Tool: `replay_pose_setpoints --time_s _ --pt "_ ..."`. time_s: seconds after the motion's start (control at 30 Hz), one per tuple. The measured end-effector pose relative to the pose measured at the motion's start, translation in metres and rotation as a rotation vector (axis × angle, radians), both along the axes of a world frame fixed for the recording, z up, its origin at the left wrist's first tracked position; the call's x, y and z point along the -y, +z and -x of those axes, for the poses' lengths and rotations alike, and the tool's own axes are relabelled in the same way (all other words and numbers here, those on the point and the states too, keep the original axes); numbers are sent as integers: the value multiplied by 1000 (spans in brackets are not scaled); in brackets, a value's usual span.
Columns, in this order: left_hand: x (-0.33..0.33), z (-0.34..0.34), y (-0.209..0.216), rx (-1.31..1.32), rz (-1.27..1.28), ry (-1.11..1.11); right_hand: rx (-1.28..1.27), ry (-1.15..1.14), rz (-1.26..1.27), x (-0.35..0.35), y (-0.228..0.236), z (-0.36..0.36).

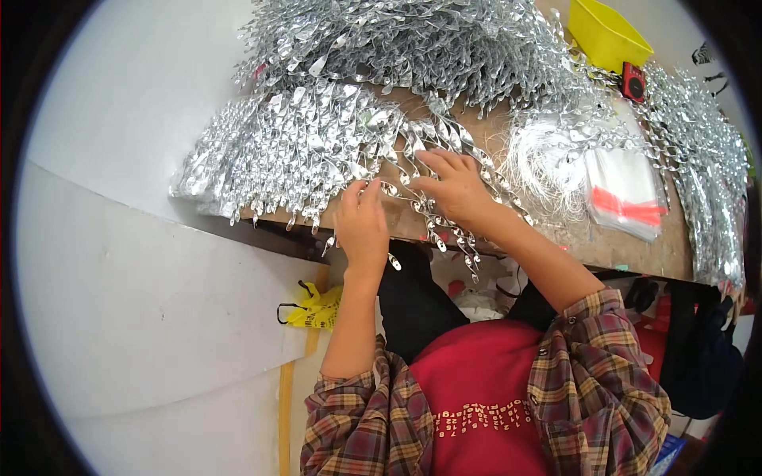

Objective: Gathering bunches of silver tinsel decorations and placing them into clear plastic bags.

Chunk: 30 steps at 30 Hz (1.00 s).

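Twisted silver strips [278, 151] lie in a dense pile along the near left part of the table, their ends hanging over the edge. My left hand [363, 230] is at the right end of this pile. Its fingers are bent and close together on a twisted silver strip [389, 189], though the fingertips are partly hidden. To its right, my right hand [460, 190] reaches leftward over several loose spiral strips [432, 218]. Thumb and fingers are apart there, touching or just above the strips; I cannot tell which.
A larger heap of silver strips [413, 47] covers the back, and more strips [698, 159] hang over the right side. Coiled clear line [544, 159], clear plastic bags [623, 194], a yellow bin [609, 36] and a small red device [633, 82] are at the right. A white wall [119, 278] bounds the left.
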<state>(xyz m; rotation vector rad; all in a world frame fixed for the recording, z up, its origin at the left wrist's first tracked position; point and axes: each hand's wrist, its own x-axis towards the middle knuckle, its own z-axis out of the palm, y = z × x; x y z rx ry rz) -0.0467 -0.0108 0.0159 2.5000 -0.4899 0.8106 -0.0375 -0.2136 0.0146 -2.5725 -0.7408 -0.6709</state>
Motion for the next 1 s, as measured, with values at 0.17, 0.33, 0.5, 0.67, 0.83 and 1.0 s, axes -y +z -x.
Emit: replay_pose_setpoints --time_s 0.17,0.33,0.5,0.67,0.83,1.0 --pt "-17 24 -1 -52 146 81 -12 59 95 -12 -5 -17" --pt "-9 45 -9 -164 311 70 -87 18 163 -12 -9 -15" --pt "32 23 -8 -205 165 -3 -24 -91 159 0 -14 -2" --pt "53 15 -16 -71 34 -149 27 -128 88 10 -22 20" --pt "66 20 -19 -102 51 -177 40 -166 48 19 -22 29" --pt "29 39 0 -54 121 -48 2 -171 43 22 -22 32"
